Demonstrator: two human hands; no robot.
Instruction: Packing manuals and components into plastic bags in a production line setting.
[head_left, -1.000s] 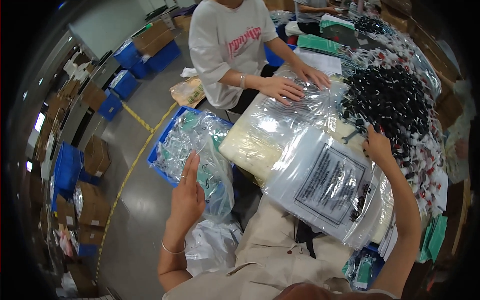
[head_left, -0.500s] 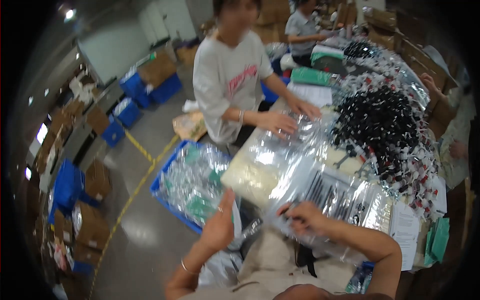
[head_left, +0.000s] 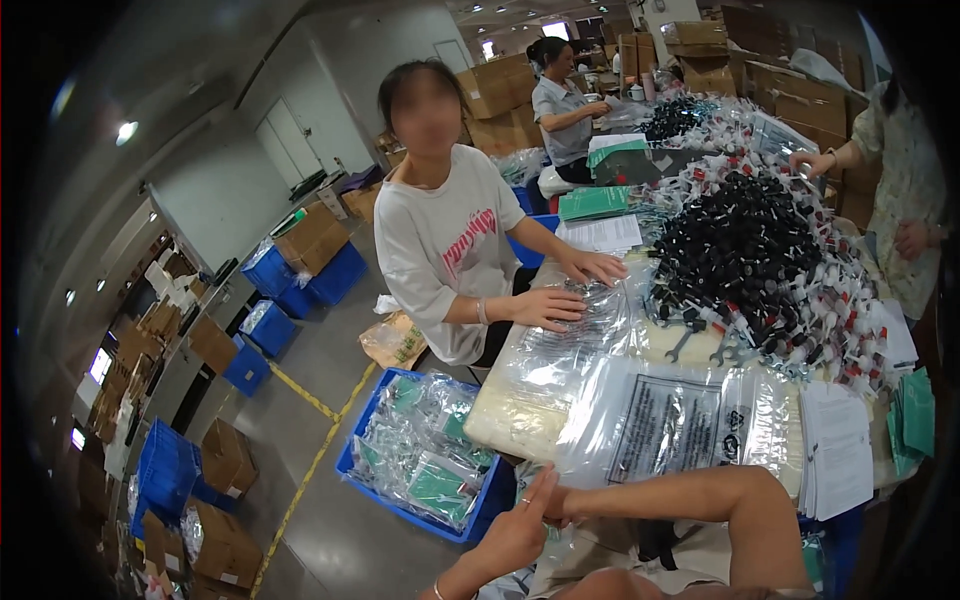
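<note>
My left hand (head_left: 522,525) is raised at the near table edge with its fingers straight and nothing visible in it. My right forearm crosses in from the right, and my right hand (head_left: 566,505) meets the left palm, mostly hidden behind it. Just beyond both hands a clear plastic bag with a black printed panel (head_left: 665,428) lies flat on a stack of clear bags (head_left: 520,390). A big pile of small black-capped parts with red and white pieces (head_left: 765,255) covers the table's middle.
A person in a white T-shirt (head_left: 450,260) stands opposite, both hands pressed on clear bags (head_left: 585,320). A blue crate of bagged packets (head_left: 425,465) sits on the floor to my left. White paper sheets (head_left: 840,450) and green packets (head_left: 915,410) lie at the right. Two other people work further off.
My right hand held the printed clear bag up; now the bag lies flat on the table. Both hands have come together at the near edge. The view has tilted upward.
</note>
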